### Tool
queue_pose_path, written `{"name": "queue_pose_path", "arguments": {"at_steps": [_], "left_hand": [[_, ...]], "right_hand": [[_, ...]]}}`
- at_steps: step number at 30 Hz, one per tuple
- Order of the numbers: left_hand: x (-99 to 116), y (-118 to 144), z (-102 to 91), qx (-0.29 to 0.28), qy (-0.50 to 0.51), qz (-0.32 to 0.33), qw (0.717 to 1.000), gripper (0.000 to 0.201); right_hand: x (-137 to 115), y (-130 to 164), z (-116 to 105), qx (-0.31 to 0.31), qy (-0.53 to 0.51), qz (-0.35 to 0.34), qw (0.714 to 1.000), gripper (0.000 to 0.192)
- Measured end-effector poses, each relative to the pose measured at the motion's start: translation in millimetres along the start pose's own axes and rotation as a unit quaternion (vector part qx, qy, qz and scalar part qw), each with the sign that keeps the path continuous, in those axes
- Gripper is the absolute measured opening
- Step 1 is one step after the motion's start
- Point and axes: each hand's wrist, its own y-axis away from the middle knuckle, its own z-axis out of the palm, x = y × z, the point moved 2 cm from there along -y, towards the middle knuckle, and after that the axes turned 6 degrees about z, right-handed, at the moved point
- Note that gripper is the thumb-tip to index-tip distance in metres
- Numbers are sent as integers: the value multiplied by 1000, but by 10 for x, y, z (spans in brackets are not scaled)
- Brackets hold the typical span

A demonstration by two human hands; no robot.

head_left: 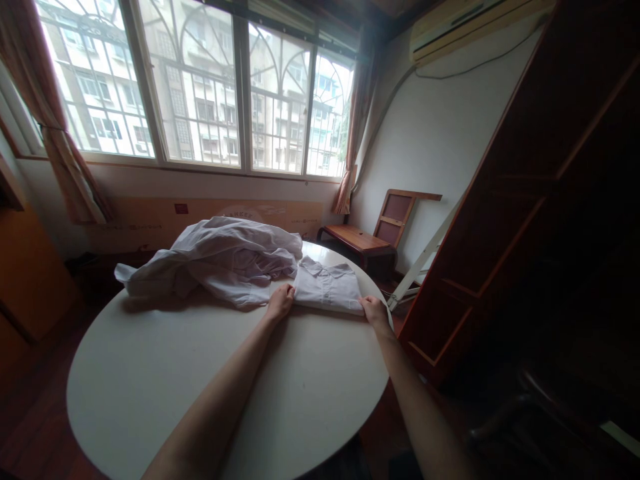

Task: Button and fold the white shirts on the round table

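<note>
A folded white shirt (327, 285) with its collar facing away lies on the far right part of a round white table (165, 387). My left hand (281, 301) grips the shirt's near left corner. My right hand (375, 311) holds its near right corner, close to the table's edge. Left of the folded shirt, and touching it, lies a loose heap of white garments (215, 260).
A wooden chair (373, 230) stands by the wall behind the table. A tall dark wooden cabinet (540, 220) fills the right side. Large windows (200, 87) with curtains run along the back wall. A white bar leans against the cabinet's base.
</note>
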Motion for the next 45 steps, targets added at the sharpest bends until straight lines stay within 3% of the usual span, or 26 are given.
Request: {"name": "queue_pose_path", "arguments": {"at_steps": [5, 26, 29, 31, 34, 37, 41, 43, 45], "left_hand": [[-8, -16, 9, -15, -12, -5, 1000, 35], [-8, 17, 2, -16, -31, -20, 999, 23], [6, 52, 1, 10, -37, -16, 999, 19], [68, 94, -23, 61, -60, 36, 996, 26], [208, 166, -43, 108, -89, 166, 976, 36], [294, 199, 15, 46, -93, 249, 963, 42], [248, 167, 154, -60, -100, 221, 968, 42], [206, 140, 204, -81, -95, 197, 972, 42], [182, 120, 227, -87, -95, 195, 972, 44]], "right_hand": [[-3, 19, -3, 4, 0, 0, 1000, 26], [-44, 35, -24, -21, 19, -1, 1000, 26], [-49, 52, -7, -13, 48, 12, 999, 24], [-64, 82, -5, 28, 86, 13, 996, 18], [-144, 152, -14, 136, 122, -53, 982, 13], [-283, 255, 17, 163, 92, -215, 959, 27], [-427, 418, 157, 15, 110, -396, 912, 44], [-449, 484, 236, -63, 144, -429, 889, 46], [-456, 517, 293, -93, 163, -431, 883, 45]]}}
